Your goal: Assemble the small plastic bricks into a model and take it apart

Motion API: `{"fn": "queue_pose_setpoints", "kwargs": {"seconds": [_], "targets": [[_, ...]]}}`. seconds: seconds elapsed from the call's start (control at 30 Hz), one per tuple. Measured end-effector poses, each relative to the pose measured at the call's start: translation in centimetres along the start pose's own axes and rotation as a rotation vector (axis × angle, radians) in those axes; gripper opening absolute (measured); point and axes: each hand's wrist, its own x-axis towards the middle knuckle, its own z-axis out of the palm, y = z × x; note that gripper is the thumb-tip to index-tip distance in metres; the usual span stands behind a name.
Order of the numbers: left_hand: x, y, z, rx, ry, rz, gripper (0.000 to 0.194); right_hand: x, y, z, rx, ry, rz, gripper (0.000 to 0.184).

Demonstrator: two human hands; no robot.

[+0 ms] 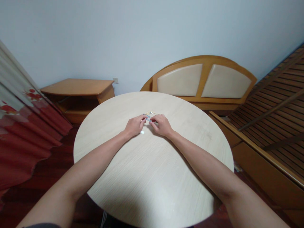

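Observation:
Over the far half of a round pale wooden table, my left hand (pixel 135 125) and my right hand (pixel 162 125) meet with fingertips pinched. Between them is a small flat grey-blue piece (pixel 148 119), too small to name; both hands grip it, one at each end. Just beyond the fingers lies a small yellowish flat item (pixel 150 112) with a white patch on it. A little white piece (pixel 142 132) rests on the tabletop beside my left hand, near the wrist side. My fingers partly hide the held piece.
The round table (pixel 152 177) fills the middle. Behind it stand a low wooden cabinet (pixel 80 87) at left and a padded headboard (pixel 180 80). A slatted bed frame (pixel 275 104) leans at right. A red and white curtain (pixel 26 126) hangs at left.

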Motion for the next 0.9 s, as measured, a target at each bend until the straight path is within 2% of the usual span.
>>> {"fn": "queue_pose_setpoints", "kwargs": {"seconds": [0.5,0.9], "targets": [[-0.08,0.07,-0.03,-0.04,-0.012,0.058,0.02,0.04,0.01,-0.17,0.004,0.043,0.018,0.017],[0.03,0.25,-0.12,-0.006,-0.03,0.044,0.02,0.02,0.27,-0.03,0.008,0.034,0.026,0.019]]}}
